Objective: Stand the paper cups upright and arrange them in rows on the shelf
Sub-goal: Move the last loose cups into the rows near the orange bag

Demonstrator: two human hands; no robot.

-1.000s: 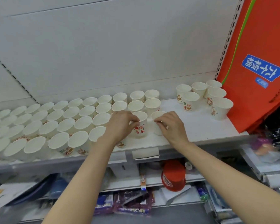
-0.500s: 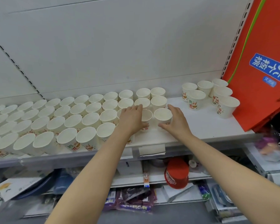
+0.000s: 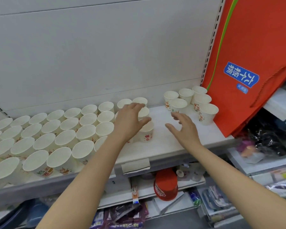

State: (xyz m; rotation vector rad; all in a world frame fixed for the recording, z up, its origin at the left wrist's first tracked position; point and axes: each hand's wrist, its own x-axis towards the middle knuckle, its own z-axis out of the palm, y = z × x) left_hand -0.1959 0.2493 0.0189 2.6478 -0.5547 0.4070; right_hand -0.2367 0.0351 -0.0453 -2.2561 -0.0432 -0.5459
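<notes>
Several white paper cups with red and orange prints stand upright in rows [image 3: 63, 138] across the left and middle of the white shelf [image 3: 165, 146]. A separate cluster of upright cups [image 3: 193, 103] sits at the shelf's back right. My left hand [image 3: 130, 120] hovers open over the right end of the rows, just above the outermost cup [image 3: 147, 133], holding nothing. My right hand [image 3: 183, 128] is open above the bare shelf, fingers spread toward the right cluster, its fingertips close to the nearest cup [image 3: 178, 105].
An orange bag [image 3: 248, 63] with a blue label leans against the shelf's right end, behind the cluster. Below the shelf lie a red bucket-shaped tub [image 3: 166, 187], packets and boxes. A price-tag holder [image 3: 135, 166] hangs on the shelf's front edge.
Both hands have let go of the two cups placed at the right end of the rows. The left hand lifted above them; the right hand moved right toward the cluster.
</notes>
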